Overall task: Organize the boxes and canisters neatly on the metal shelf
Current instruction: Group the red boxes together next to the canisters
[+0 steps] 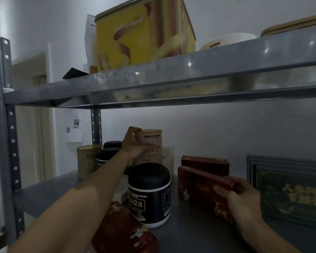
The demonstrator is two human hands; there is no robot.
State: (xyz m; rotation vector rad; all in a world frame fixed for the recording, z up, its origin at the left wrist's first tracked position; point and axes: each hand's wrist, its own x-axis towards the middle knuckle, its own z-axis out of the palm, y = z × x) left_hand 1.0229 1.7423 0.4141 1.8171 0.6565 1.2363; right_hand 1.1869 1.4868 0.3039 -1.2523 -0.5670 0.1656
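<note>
Lower level of the metal shelf (190, 238), dim light. Left hand (135, 146) reaches to the back and grips the tall tan canister (152, 141), fingers curled round its left side near the rim; the canister's label has a dark band of print, too small to read. Right hand (244, 199) holds the near red box (202, 190) at its right end, thumb laid on the front face and fingers wrapped round the end; the box stands on its long edge with gold and white figures on the front, lettering unreadable. A second red box (204, 164) stands just behind it, parallel. Between the hands is a black-lidded canister (149, 194) with a black label reading "12黑" and a white base. Behind the left forearm are two more dark-lidded jars (109, 152) and a shorter tan canister (88, 161), its print blurred. A third red box (124, 234) lies tilted at the front edge under the left arm. At far right is a dark green box (288, 196) with gold Chinese characters, not legible. On the upper level sit a yellow tin (144, 33) picturing rolled wafers, a white bowl (226, 41) and a round tin (295, 24).
</note>
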